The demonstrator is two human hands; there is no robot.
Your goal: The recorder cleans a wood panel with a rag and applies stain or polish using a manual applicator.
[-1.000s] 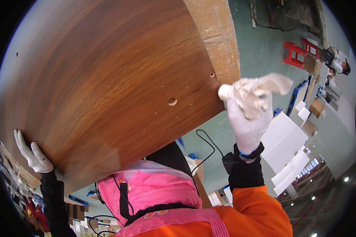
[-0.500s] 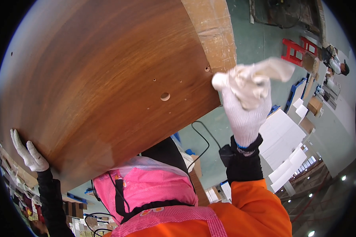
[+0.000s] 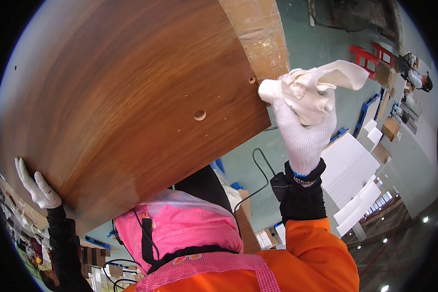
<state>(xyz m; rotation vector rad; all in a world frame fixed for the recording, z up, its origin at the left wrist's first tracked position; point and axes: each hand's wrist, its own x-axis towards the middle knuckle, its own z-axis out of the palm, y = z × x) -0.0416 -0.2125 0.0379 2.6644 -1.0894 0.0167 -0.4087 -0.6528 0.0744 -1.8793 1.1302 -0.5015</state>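
A large brown wood-grain panel (image 3: 131, 92) lies in front of me, with one larger round hole and several small ones near its right end. My right hand (image 3: 304, 134), in a white knit glove, is closed around a crumpled cream cloth (image 3: 309, 92) beside the panel's right edge. One end of the cloth sticks out to the right. At the panel's left edge my left hand (image 3: 38, 187), gloved too, rests with its fingers stretched out and holds nothing.
Brown taped cardboard (image 3: 260, 39) shows past the panel's far right edge. A black cable (image 3: 265, 170) hangs by my right wrist. Farther right are red stools (image 3: 365, 58), white sheets (image 3: 350, 163), cardboard boxes (image 3: 390, 128) and another person (image 3: 418, 78).
The cloth's loose end has swung a little outward and looks sharper. My right hand has shifted only slightly; my left hand stays at the panel's edge.
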